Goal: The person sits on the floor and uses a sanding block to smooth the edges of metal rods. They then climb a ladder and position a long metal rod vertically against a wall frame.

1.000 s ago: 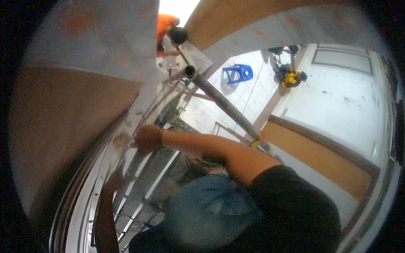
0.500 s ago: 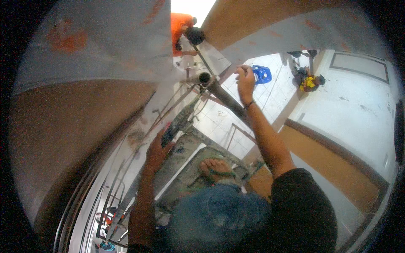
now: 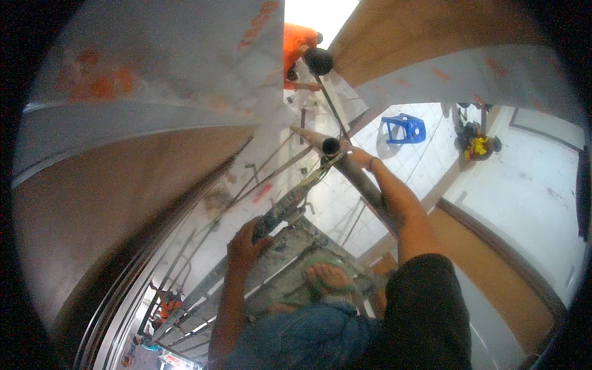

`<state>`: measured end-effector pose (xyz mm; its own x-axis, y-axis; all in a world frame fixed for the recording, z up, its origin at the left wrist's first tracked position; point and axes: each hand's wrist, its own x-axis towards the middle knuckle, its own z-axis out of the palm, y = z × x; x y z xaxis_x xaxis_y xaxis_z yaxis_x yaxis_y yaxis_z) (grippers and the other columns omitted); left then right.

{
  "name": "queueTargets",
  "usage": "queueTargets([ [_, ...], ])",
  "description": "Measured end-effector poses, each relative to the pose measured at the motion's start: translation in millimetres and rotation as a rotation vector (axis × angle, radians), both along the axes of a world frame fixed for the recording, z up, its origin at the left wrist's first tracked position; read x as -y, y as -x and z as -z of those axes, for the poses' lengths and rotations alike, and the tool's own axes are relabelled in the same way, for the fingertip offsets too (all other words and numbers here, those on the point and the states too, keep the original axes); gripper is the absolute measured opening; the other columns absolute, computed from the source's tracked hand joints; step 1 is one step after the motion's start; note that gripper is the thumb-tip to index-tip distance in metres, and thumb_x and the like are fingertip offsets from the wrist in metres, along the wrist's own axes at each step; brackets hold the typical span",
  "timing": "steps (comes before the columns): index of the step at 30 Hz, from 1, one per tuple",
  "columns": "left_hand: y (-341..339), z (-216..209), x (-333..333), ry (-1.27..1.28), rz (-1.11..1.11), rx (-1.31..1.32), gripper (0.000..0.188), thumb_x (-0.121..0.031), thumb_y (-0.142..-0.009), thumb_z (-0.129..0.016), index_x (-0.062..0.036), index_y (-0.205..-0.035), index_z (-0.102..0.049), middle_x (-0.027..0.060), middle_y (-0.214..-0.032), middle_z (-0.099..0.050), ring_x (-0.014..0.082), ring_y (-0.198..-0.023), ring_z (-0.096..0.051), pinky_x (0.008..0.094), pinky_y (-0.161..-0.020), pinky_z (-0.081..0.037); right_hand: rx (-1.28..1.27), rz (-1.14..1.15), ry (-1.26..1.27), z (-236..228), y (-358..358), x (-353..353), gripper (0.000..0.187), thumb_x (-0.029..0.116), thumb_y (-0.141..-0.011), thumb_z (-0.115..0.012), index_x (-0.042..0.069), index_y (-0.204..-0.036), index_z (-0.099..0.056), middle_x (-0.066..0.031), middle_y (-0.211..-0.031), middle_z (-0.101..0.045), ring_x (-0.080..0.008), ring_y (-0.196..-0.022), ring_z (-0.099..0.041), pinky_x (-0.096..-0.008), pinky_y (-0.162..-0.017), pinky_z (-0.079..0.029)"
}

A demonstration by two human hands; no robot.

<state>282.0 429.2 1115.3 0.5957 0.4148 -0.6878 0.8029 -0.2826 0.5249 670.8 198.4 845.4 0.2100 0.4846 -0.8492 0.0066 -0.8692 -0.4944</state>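
My left hand is closed round the lower end of a long, grimy dark bar. That bar slants up to the right, toward the open end of a round scaffold pipe. Just right of that end, my right hand grips a thick dark pipe of the scaffold frame; its fingers are partly hidden. A dark band circles the right wrist. Below my hands, a foot in a green-strapped sandal rests on the dusty scaffold platform.
Far below, a blue plastic stool stands on the white tiled floor. A person in orange is at the top, another in yellow at the right. Grey panels with orange marks hang close at upper left.
My right hand has come down from the air beside the stool onto the scaffold pipe. My left hand keeps its hold on the bar. The whole view has shifted.
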Motion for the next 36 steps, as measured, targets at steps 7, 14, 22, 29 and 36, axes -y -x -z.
queueTargets([
  [7, -2, -4, 3, -0.121, 0.036, 0.038, 0.064, -0.055, -0.08, -0.065, -0.0165, -0.13, -0.052, 0.0104, -0.118, -0.061, 0.0307, -0.109, -0.059, 0.0424, -0.093, -0.046, -0.186, 0.08, -0.131, 41, 13, 11, 0.057, 0.044, -0.09, -0.059, 0.01, -0.133, -0.045, -0.0138, -0.132, -0.049, -0.033, -0.119, -0.051, -0.0519, -0.093, -0.047],
  [14, -7, -9, 0, -0.118, 0.008, 0.039, 0.06, -0.051, -0.081, -0.066, -0.0143, -0.127, -0.054, 0.0118, -0.119, -0.062, 0.0309, -0.11, -0.059, 0.0432, -0.095, -0.045, -0.22, 0.212, -0.249, 44, 20, 2, 0.055, 0.041, -0.09, -0.059, 0.009, -0.132, -0.046, -0.0137, -0.13, -0.05, -0.0322, -0.117, -0.051, -0.0504, -0.093, -0.047],
  [22, -13, -12, -4, -0.057, -0.012, 0.037, 0.058, -0.048, -0.082, -0.067, -0.0164, -0.129, -0.053, 0.0136, -0.121, -0.061, 0.0324, -0.11, -0.059, 0.0447, -0.097, -0.044, -0.221, 0.28, -0.35, 42, 8, -5, 0.052, 0.039, -0.091, -0.059, 0.008, -0.13, -0.046, -0.0135, -0.128, -0.051, -0.0313, -0.115, -0.052, -0.0487, -0.093, -0.047],
  [29, -8, -5, -6, -0.032, 0.019, 0.006, 0.062, -0.05, -0.081, -0.068, -0.0162, -0.13, -0.053, 0.0137, -0.122, -0.061, 0.0328, -0.111, -0.06, 0.0448, -0.095, -0.046, -0.211, 0.288, -0.385, 43, 8, -9, 0.05, 0.037, -0.091, -0.059, 0.006, -0.129, -0.047, -0.0134, -0.126, -0.052, -0.0305, -0.113, -0.053, -0.0472, -0.093, -0.047],
  [36, -8, -6, -6, -0.061, 0.031, 0.026, 0.062, -0.049, -0.08, -0.069, -0.0155, -0.13, -0.053, 0.0135, -0.121, -0.062, 0.0323, -0.11, -0.06, 0.0441, -0.094, -0.047, -0.215, 0.295, -0.415, 42, 10, -7, 0.048, 0.034, -0.091, -0.059, 0.005, -0.127, -0.048, -0.0132, -0.124, -0.053, -0.0297, -0.112, -0.054, -0.0457, -0.093, -0.048],
])
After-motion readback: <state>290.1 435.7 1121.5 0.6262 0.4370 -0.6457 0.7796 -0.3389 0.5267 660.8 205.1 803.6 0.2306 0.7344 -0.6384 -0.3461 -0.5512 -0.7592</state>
